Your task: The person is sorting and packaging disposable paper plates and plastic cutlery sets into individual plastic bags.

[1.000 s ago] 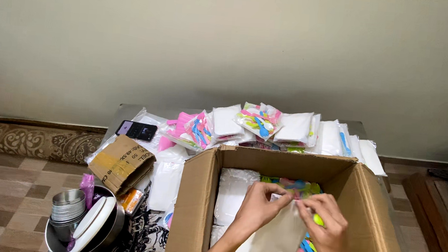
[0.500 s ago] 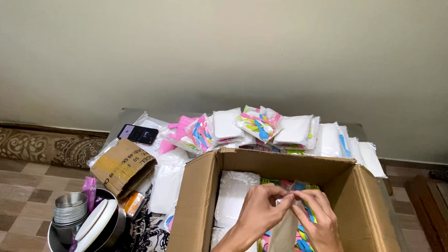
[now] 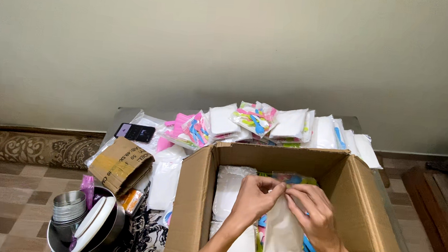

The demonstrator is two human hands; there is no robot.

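You're over the open cardboard box (image 3: pixel 197 193), which fills the lower middle of the view, white packets lying inside at its left. At twelve o'clock from it, a heap of white and colourful plastic packets (image 3: pixel 267 124) covers the table. At nine o'clock sits a folded cardboard piece (image 3: pixel 121 165), and below that a metal pot (image 3: pixel 112 229) with a stack of steel cups. Inside the box, your left hand (image 3: pixel 253 197) and right hand (image 3: pixel 315 213) meet, fingers pinched shut on the top edge of a white pouch (image 3: pixel 282 237), which hangs upright between them
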